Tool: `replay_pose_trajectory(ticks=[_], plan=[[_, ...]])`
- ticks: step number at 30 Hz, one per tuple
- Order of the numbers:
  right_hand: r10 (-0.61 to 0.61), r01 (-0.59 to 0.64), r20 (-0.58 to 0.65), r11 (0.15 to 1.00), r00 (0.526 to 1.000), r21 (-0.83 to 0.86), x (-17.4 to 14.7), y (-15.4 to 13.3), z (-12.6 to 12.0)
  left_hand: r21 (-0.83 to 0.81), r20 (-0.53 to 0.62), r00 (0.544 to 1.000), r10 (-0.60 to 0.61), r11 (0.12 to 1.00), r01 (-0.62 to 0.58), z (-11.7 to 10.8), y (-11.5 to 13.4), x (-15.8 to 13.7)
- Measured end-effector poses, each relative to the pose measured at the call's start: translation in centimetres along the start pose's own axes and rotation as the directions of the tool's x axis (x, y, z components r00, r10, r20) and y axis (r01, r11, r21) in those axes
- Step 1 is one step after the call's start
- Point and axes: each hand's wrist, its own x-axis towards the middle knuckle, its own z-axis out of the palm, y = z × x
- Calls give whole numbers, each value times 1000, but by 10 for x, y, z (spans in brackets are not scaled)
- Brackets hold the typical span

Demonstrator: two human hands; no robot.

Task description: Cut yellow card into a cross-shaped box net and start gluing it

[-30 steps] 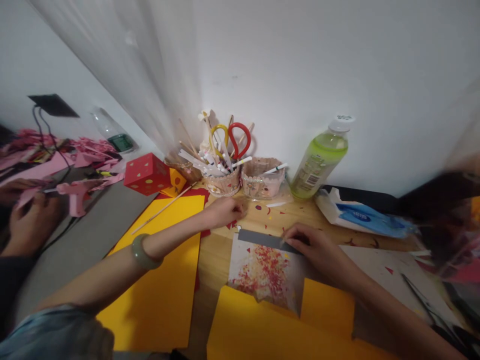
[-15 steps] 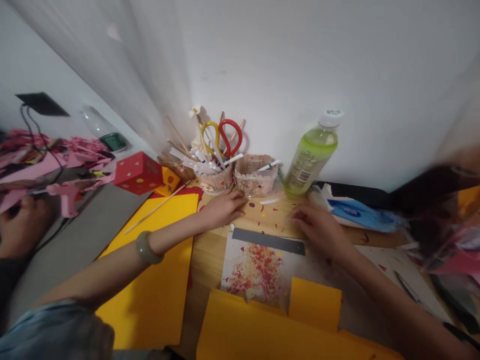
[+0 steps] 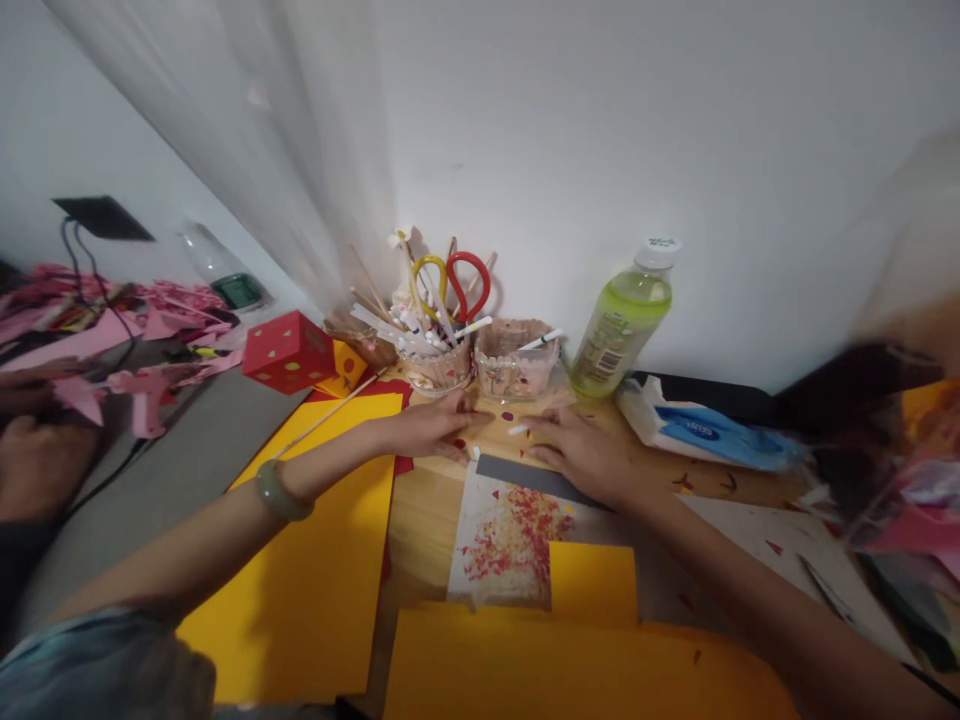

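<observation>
My left hand (image 3: 437,426), with a pale green bangle on its wrist, is over the wooden tabletop (image 3: 420,505) in front of two decorated cups. Its fingers are apart and I see nothing in them. Opposite it, my right hand (image 3: 581,452) reaches in with outstretched fingers, the tips beside a small white strip (image 3: 517,430); whether they touch it I cannot tell. Small red and dark paper scraps (image 3: 508,416) lie between the hands. Just below are a grey strip (image 3: 525,474) and a white sheet (image 3: 465,545) covered in red and yellow specks.
Scissors (image 3: 469,285) and sticks stand in the left cup (image 3: 439,372); the right cup (image 3: 517,365) holds a marker. A green drink bottle (image 3: 622,325) and wipes pack (image 3: 701,430) are at right. Yellow sheets (image 3: 315,570) lie in front. Another person's hand (image 3: 45,465) is near a pink glue gun (image 3: 146,395).
My right hand has moved left, toward my left hand, over the scraps. The white strip has shifted toward me. My left hand has drawn slightly back. The camera view has shifted a little.
</observation>
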Motion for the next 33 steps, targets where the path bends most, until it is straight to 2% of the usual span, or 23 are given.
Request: replay_pose_trajectory(ticks=[2, 7, 10, 13, 18, 21, 27, 33], plan=[[-63, 64, -16, 997, 998, 34, -2, 4, 0, -39, 9, 999, 40, 998, -39, -3, 0, 0], [15, -13, -164, 1000, 986, 16, 2, 15, 3, -56, -44, 999, 11, 998, -13, -5, 0, -7], [-83, 87, -129, 996, 988, 30, 6, 11, 5, -65, -76, 997, 1, 998, -5, -2, 5, -1], [-165, 172, -91, 983, 982, 70, 3, 15, 0, -92, -86, 996, 38, 995, -46, -2, 10, 4], [-60, 64, -61, 995, 996, 78, -11, 39, -8, -145, -26, 996, 84, 986, -86, -7, 5, -5], [-56, 56, 3, 994, 998, 98, -7, 29, -2, -155, -33, 997, 71, 985, -75, -4, 2, -3], [-138, 131, 36, 980, 990, 153, 15, -13, -1, -178, -65, 992, 108, 977, -118, 0, 3, 20], [-216, 203, 71, 966, 974, 157, 26, -7, 1, -219, -47, 991, 122, 967, -130, -1, -4, 19]])
